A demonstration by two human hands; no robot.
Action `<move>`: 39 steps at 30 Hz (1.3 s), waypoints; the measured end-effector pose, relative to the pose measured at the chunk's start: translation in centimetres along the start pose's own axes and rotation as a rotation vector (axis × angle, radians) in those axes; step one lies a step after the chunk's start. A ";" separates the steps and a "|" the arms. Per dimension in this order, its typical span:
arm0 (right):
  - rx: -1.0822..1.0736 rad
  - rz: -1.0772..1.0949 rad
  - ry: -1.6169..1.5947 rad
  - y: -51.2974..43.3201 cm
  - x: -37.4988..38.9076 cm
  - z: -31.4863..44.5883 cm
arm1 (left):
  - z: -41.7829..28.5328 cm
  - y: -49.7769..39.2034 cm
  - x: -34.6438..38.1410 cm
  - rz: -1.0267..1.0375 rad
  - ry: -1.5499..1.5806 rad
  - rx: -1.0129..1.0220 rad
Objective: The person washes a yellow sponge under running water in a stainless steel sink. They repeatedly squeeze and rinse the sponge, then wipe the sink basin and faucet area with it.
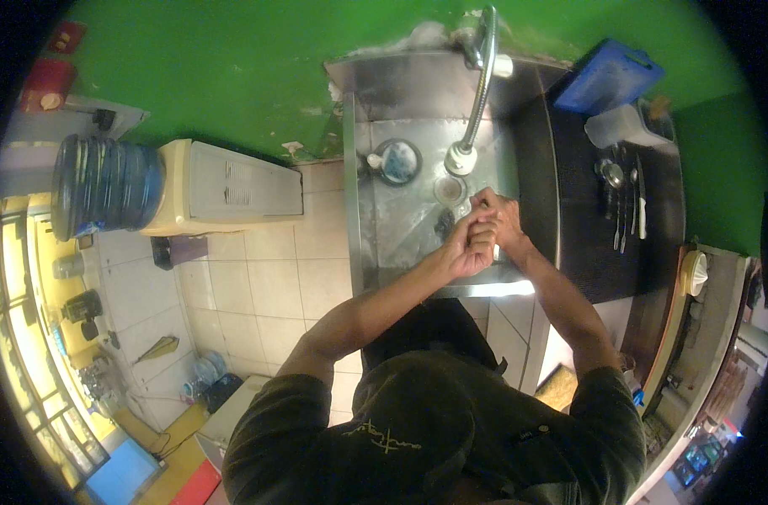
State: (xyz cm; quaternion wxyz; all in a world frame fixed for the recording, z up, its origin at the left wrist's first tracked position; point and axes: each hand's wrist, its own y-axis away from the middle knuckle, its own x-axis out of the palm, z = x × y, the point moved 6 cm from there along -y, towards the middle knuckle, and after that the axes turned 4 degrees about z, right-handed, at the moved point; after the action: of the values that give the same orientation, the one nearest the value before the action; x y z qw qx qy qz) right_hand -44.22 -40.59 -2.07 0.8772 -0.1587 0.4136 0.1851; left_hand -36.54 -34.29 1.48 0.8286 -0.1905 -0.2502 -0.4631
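Over the right half of a stainless steel sink (396, 252), my left hand (472, 243) and my right hand (503, 218) are clasped together, fingers curled against each other. Whether anything small lies between them is hidden. Just beyond them hangs the white spray head (461, 160) of a flexible metal faucet (482, 101). Below it is the round drain (450, 189). A dark, crumpled scouring pad or similar thing (445, 222) rests on the basin floor beside my left hand. Toward the basin's far left sits a round dark dish (400, 162) with bluish, foamy contents.
Right of the basin, a black drainboard (586, 252) holds a knife (642, 218), several spoons and a translucent plastic container (618, 126). A blue cutting board (611, 76) leans against the green wall. Left stands a water dispenser (245, 186) with a large blue bottle (109, 188).
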 end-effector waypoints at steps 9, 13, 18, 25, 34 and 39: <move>-0.386 -0.067 0.140 -0.4 -6.1 4.4 | 1.8 0.6 -0.5 -0.249 -0.444 -0.195; -0.343 0.332 0.359 1.2 -2.3 1.8 | -6.2 2.7 -3.4 -0.989 -2.036 -0.365; 0.091 0.578 0.502 1.7 3.3 -3.1 | -12.7 0.9 -4.2 -1.231 -2.884 -0.165; 0.485 0.662 0.218 2.7 11.0 -7.2 | -16.7 2.3 -4.3 -1.191 -3.176 -0.036; 0.812 0.651 -0.623 8.0 15.0 -7.9 | -16.2 4.5 -5.9 -1.155 -3.130 -0.135; 0.779 0.759 -0.264 6.7 8.5 -8.2 | -16.1 6.4 -6.9 -1.304 -2.862 -0.140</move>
State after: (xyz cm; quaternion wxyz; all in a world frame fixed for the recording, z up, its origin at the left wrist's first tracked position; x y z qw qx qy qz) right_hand -47.71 -36.52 -14.57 0.7872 0.3618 0.3660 0.3397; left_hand -30.28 -35.31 -16.04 0.4306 0.3537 0.8107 0.1797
